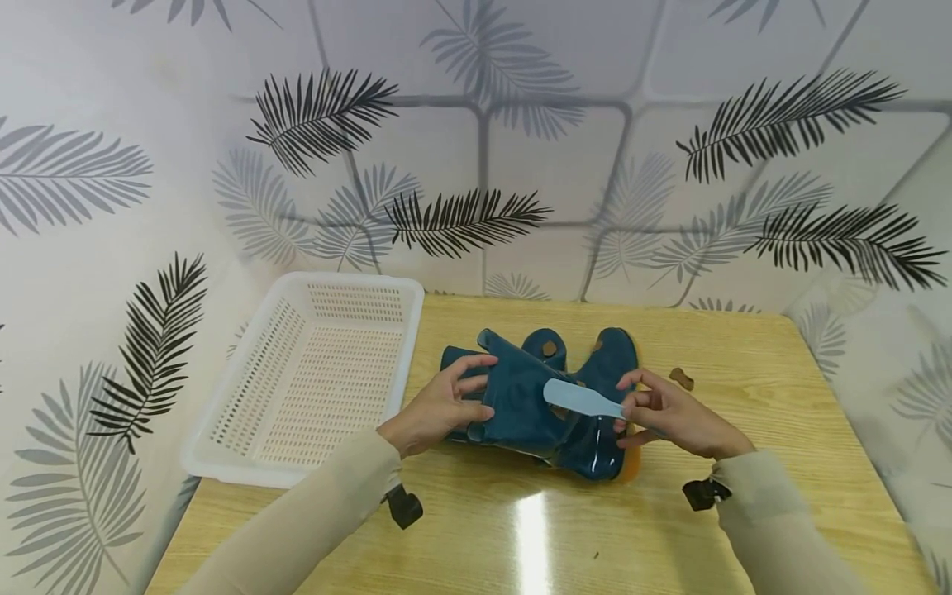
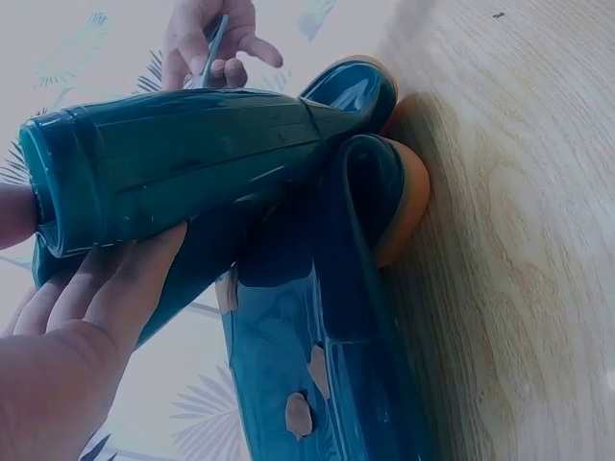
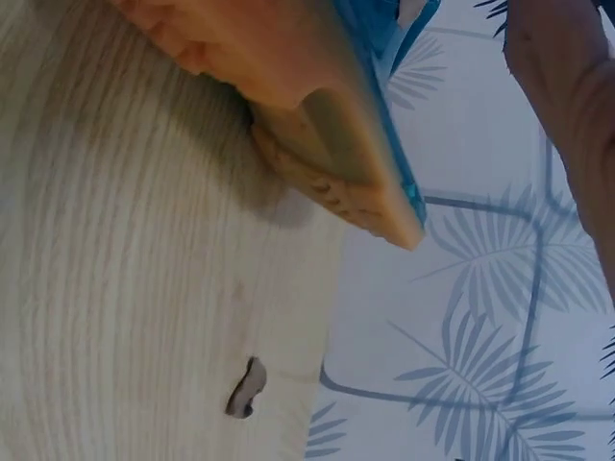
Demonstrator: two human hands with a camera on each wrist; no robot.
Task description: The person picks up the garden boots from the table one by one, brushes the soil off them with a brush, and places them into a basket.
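I'm looking down at a pair of glossy teal rubber boots (image 1: 554, 397) lying on their sides in the middle of the wooden table (image 1: 744, 512), their orange soles (image 2: 408, 206) facing my way. My left hand (image 1: 442, 405) is gripping the open top of the nearer boot shaft, fingers curling over the rim with the thumb underneath; from the left wrist view, the fingers (image 2: 115, 288) are lying along the shaft's underside. My right hand (image 1: 665, 413) is pinching a pale blue flat tool (image 1: 583, 399), something like a scraper, between thumb and fingertips, and its rounded end is resting against the boot's upper side near the ankle. From the right wrist view I'm seeing mostly the ridged orange sole edge (image 3: 336, 163) touching the tabletop, so the grip isn't showing there. A small brown scrap (image 1: 681, 378) is lying on the table just beyond the right hand, apart from the boots. A white perforated basket (image 1: 312, 376) is sitting at the left edge, just beside the boots.
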